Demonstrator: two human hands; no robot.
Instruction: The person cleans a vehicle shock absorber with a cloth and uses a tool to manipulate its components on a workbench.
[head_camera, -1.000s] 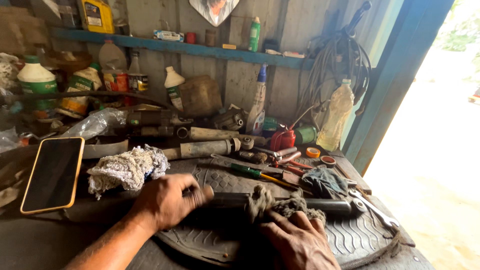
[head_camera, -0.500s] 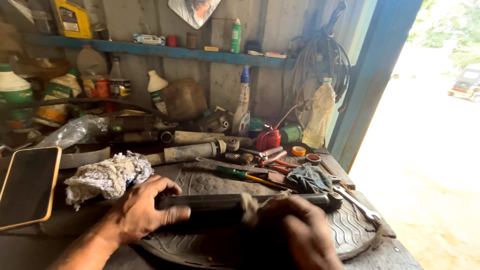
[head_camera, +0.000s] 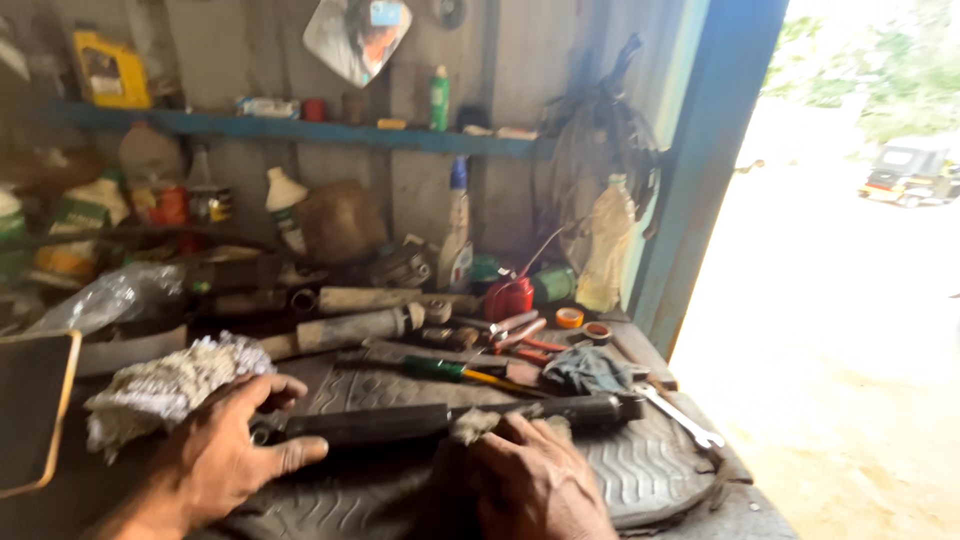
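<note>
A: Start at the left. What lies beside the long black metal tube (head_camera: 400, 422)?

B: Off its left end sits a crumpled pale rag (head_camera: 165, 385), and further left the orange-edged dark flat panel (head_camera: 30, 415) leans at the picture's border. The tube itself lies crosswise on the ribbed black rubber mat (head_camera: 650, 470) that covers the tabletop (head_camera: 745, 515).

A: And the hands?

B: The left hand (head_camera: 235, 450) is clenched around the tube's left end, thumb over the top, fingers spread below. The right hand (head_camera: 530, 485) presses a dirty grey cloth wad (head_camera: 470, 425) against the tube's middle; its fingers are bent over the cloth, grasping it.

A: How far along does the wiping look?

B: Hard to judge. The whole tube looks dark and dull, and blur hides any difference between wiped and unwiped stretches. I would say the cloth is at mid-length, with the stretch toward the right end (head_camera: 610, 407) not covered by it.

A: Behind the tube?

B: A green-handled screwdriver (head_camera: 450, 370) just beyond it, then a bluish rag (head_camera: 585, 368), orange-handled pliers (head_camera: 530, 338) and a red can (head_camera: 510, 298) farther back. Right of the tube's end lies a silver wrench (head_camera: 685, 418), near the blue door frame (head_camera: 715, 170).
</note>
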